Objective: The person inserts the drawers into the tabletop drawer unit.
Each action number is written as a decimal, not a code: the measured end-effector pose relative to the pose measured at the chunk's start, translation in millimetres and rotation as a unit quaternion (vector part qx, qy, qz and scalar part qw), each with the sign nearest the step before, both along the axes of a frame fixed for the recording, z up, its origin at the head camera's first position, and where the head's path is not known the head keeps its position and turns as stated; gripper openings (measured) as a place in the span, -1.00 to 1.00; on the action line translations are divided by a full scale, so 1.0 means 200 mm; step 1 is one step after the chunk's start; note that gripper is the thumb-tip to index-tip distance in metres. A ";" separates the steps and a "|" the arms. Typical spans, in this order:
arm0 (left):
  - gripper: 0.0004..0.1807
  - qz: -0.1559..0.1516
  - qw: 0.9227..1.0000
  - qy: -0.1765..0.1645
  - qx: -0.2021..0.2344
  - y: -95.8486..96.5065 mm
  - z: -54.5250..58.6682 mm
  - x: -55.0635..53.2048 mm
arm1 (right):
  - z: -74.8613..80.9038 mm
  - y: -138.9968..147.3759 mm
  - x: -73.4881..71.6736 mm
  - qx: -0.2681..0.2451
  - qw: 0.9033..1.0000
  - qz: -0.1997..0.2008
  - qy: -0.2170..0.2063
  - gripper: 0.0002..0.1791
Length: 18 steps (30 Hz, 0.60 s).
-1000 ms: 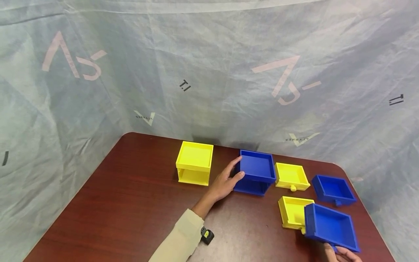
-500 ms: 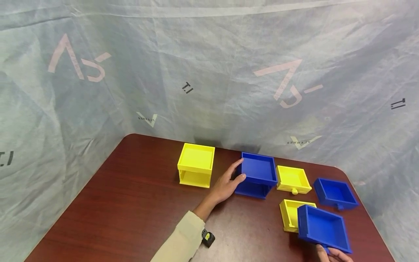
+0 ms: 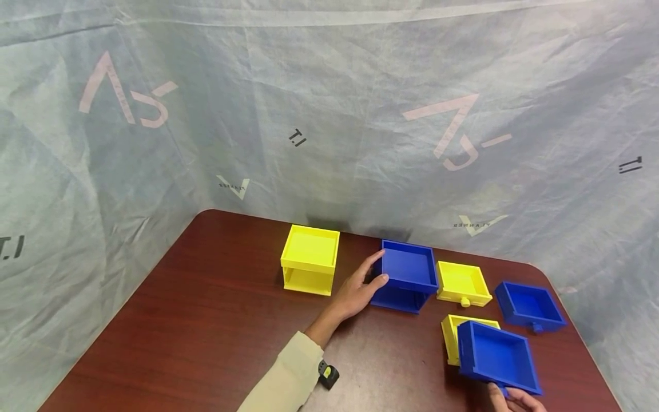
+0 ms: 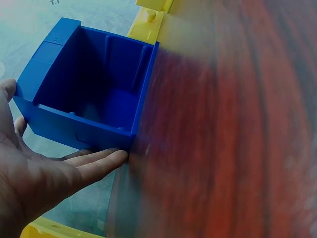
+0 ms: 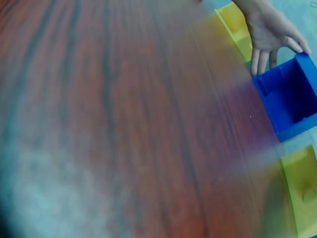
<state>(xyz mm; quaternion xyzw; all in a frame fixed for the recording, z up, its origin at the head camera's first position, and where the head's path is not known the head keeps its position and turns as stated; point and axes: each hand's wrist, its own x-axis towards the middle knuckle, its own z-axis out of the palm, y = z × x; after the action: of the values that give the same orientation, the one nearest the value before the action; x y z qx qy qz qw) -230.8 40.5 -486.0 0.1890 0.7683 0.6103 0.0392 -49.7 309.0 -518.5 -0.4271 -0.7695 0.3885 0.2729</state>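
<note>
A blue drawer housing (image 3: 409, 266) with an open front stands near the table's back edge. My left hand (image 3: 355, 294) touches its left side, fingers stretched out along the wall and thumb at the top edge. The left wrist view shows the hollow inside of the housing (image 4: 99, 84) beside the palm (image 4: 34, 178). At the lower right, my right hand (image 3: 517, 400) pinches the front knob of a blue drawer (image 3: 501, 355), held tilted and overlapping a yellow drawer (image 3: 451, 346). The right hand is partly cut off by the head view's edge and unseen in its own wrist view.
A yellow drawer housing (image 3: 310, 249) stands left of the blue one on the dark wooden table (image 3: 206, 320). Right of the blue housing sit another yellow drawer (image 3: 461, 279) and a second blue drawer (image 3: 530, 303). A grey printed cloth (image 3: 329, 114) hangs behind the table.
My right hand has carried the blue drawer leftward, so it covers more of the near yellow drawer. The left hand stays at the blue housing. The head view has shifted slightly.
</note>
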 end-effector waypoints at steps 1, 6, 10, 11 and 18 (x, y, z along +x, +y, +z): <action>-0.38 -0.001 1.000 0.002 -0.001 0.00 0.00 0.00 | 0.01 -0.01 0.00 -0.002 1.000 -0.001 0.003 -0.59; -0.38 0.003 1.000 0.007 -0.006 0.00 0.00 0.00 | 0.03 -0.03 -0.01 -0.014 1.000 0.012 0.021 -0.59; -0.38 0.005 1.000 0.007 -0.014 0.00 -0.01 0.00 | 0.01 -0.06 -0.02 -0.014 0.999 0.025 0.025 -0.58; -0.38 0.005 1.000 0.007 -0.013 0.00 -0.01 0.00 | 0.01 -0.07 -0.02 -0.016 0.999 0.025 0.034 -0.59; -0.37 0.006 1.000 0.004 -0.008 0.01 -0.02 0.00 | 0.02 -0.10 -0.01 -0.045 0.997 0.042 0.039 -0.54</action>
<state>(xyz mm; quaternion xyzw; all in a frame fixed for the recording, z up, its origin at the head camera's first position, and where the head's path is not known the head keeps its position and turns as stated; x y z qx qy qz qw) -230.8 42.6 -489.4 0.1870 0.7745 0.6033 0.0342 -50.9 289.9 -515.3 -0.3912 -0.7570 0.4504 0.2665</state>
